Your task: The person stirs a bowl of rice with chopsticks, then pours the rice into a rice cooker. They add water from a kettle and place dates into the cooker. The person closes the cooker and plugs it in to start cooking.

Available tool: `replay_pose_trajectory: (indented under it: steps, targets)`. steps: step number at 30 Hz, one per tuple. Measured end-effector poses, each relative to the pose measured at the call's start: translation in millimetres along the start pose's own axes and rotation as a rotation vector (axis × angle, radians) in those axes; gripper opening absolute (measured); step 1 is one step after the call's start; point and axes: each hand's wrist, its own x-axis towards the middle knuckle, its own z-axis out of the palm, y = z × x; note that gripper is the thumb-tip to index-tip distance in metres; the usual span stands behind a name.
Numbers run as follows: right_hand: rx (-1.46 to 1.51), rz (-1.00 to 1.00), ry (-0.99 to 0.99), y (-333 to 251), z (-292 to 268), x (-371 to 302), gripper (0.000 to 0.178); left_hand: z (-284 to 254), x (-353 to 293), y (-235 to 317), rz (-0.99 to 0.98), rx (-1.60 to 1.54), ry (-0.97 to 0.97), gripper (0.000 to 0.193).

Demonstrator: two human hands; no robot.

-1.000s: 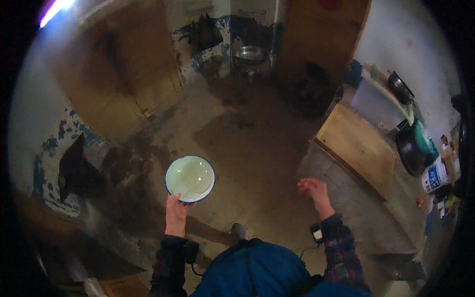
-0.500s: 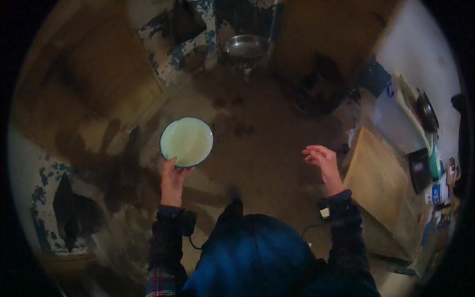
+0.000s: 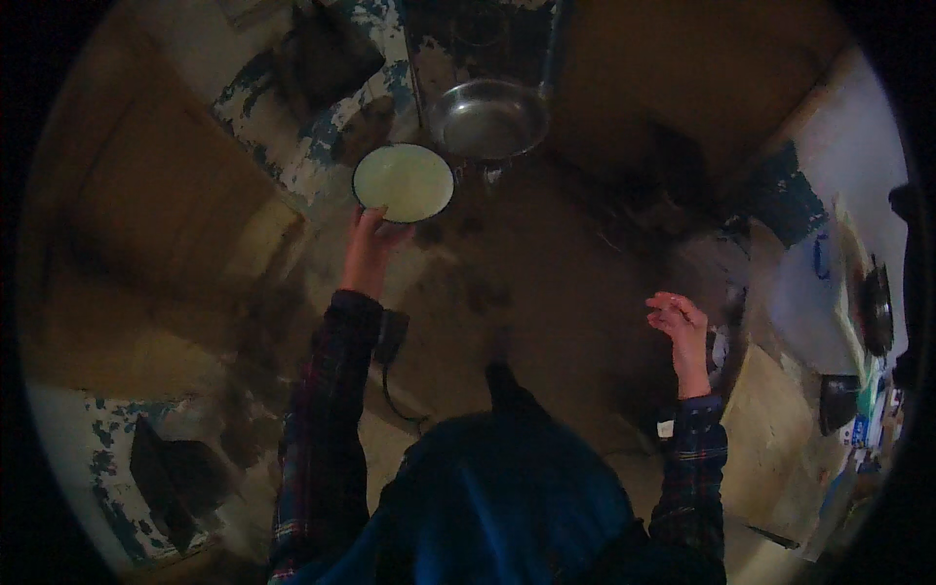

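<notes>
My left hand grips the near rim of a pale bowl with a dark edge, thumb over the inside. The bowl is held out ahead of me, and its inside shows no clear contents. Just beyond it, to the right, sits a round metal basin; in this view the two look close, but I cannot tell the gap. Off to the right, my right hand hangs in the air with fingers loosely curled and apart, holding nothing.
Brown wooden furniture stands at the left. A light board-like surface lies at the right, with a dark pot and a dark pan farther right. The wall has peeling paint. The brown floor is dim.
My left hand has carried the bowl forward and slightly right, nearer the metal basin. The view has shifted, showing more of the basin. My right hand appears farther right, still empty.
</notes>
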Motion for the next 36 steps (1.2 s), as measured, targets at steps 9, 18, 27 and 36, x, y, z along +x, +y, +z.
replay_pose_trajectory:
  steps: [9,18,27,36]
  targets:
    - [0.019,-0.013,0.053,-15.2,2.4,162.6,0.024,42.3,199.1,-15.0,0.065,0.213,-0.028,0.066]
    - [-0.065,0.047,0.284,-37.9,15.8,215.0,0.026,57.3,315.3,-36.6,0.047,0.319,0.008,0.067]
    - [0.041,0.191,0.345,-29.6,69.8,235.7,0.030,44.1,368.3,-38.2,-0.098,0.246,-0.113,0.068]
    - [0.064,0.192,0.313,-9.8,109.2,269.0,0.031,42.8,375.7,-29.6,-0.174,0.324,-0.087,0.079]
